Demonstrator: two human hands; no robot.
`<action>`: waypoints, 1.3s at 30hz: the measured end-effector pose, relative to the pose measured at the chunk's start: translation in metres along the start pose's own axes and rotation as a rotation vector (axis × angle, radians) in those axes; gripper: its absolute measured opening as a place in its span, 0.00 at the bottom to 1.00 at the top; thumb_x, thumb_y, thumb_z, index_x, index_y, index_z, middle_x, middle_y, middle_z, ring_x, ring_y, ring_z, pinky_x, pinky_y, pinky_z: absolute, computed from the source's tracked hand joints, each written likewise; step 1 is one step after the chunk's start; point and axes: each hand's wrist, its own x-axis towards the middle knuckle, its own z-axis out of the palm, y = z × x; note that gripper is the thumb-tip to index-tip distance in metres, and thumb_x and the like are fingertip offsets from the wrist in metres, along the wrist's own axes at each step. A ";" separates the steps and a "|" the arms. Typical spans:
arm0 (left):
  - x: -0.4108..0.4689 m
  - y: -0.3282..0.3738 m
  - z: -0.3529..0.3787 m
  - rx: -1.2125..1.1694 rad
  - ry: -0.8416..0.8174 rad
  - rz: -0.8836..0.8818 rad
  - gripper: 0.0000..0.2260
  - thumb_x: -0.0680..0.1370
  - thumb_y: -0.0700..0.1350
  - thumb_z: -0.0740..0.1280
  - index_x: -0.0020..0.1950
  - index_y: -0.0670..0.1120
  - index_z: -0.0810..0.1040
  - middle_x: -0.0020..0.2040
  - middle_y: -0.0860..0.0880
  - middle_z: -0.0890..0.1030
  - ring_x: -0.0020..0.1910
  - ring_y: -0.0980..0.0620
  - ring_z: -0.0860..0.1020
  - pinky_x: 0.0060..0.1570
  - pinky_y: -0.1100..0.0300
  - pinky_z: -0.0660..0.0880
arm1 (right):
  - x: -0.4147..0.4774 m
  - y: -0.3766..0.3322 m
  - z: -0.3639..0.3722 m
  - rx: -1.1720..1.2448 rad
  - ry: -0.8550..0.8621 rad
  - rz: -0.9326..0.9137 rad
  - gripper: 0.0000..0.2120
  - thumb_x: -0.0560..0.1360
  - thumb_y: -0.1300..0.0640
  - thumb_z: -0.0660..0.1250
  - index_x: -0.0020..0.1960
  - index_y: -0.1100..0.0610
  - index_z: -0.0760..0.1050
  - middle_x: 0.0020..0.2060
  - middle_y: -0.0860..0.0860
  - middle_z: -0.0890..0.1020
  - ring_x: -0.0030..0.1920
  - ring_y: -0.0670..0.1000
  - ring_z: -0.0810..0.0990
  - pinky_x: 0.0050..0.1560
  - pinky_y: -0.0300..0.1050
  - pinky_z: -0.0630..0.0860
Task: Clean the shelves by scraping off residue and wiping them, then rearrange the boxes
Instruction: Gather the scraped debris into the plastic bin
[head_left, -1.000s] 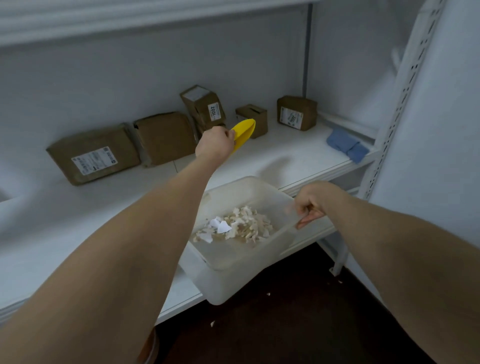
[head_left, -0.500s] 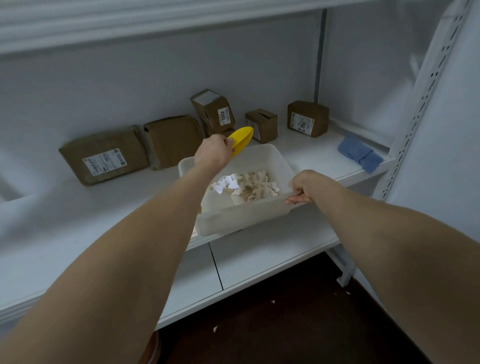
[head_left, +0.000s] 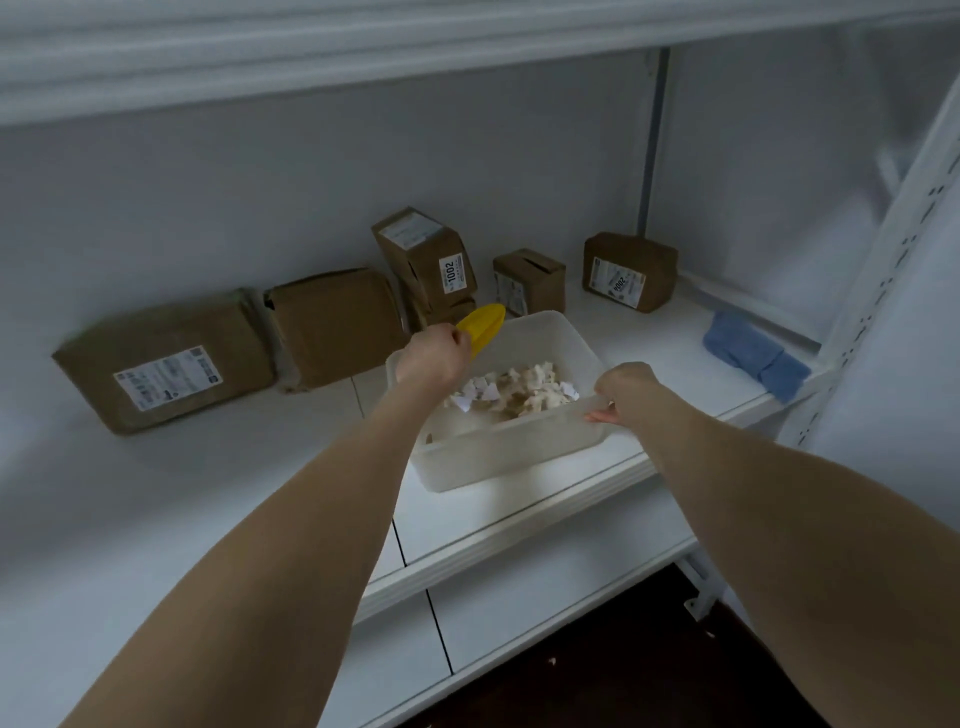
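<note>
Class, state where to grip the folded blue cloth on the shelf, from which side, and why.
Probably pinch the blue cloth at its near end, from the front and above: it lies flat by the front edge of the shelf, a post beside it.

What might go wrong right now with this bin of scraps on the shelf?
1. The bin sits close to the shelf's front edge, gripped by the right hand at one rim only; it may tip and spill the scraps.
2. The left hand holds the yellow scraper near the tilted box marked 1002, which could get knocked over.
</note>
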 end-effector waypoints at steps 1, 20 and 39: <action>0.007 -0.001 0.003 0.005 -0.001 -0.003 0.15 0.80 0.49 0.53 0.35 0.46 0.68 0.34 0.47 0.73 0.35 0.45 0.72 0.33 0.57 0.68 | 0.002 -0.001 -0.001 0.008 0.020 -0.010 0.18 0.78 0.68 0.59 0.68 0.65 0.68 0.62 0.62 0.75 0.39 0.52 0.78 0.33 0.41 0.78; 0.040 0.015 0.003 0.012 0.255 -0.252 0.17 0.83 0.50 0.51 0.54 0.42 0.75 0.46 0.44 0.78 0.42 0.46 0.75 0.37 0.56 0.69 | 0.049 -0.020 0.018 0.397 0.057 0.190 0.12 0.76 0.63 0.66 0.59 0.63 0.73 0.42 0.58 0.76 0.38 0.52 0.77 0.46 0.43 0.79; -0.010 -0.053 0.031 0.080 -0.159 -0.599 0.25 0.79 0.37 0.56 0.76 0.46 0.57 0.74 0.47 0.64 0.68 0.45 0.70 0.67 0.48 0.68 | 0.020 -0.060 0.132 -0.978 -0.096 -0.694 0.16 0.78 0.53 0.59 0.64 0.55 0.73 0.63 0.58 0.71 0.63 0.59 0.68 0.60 0.51 0.70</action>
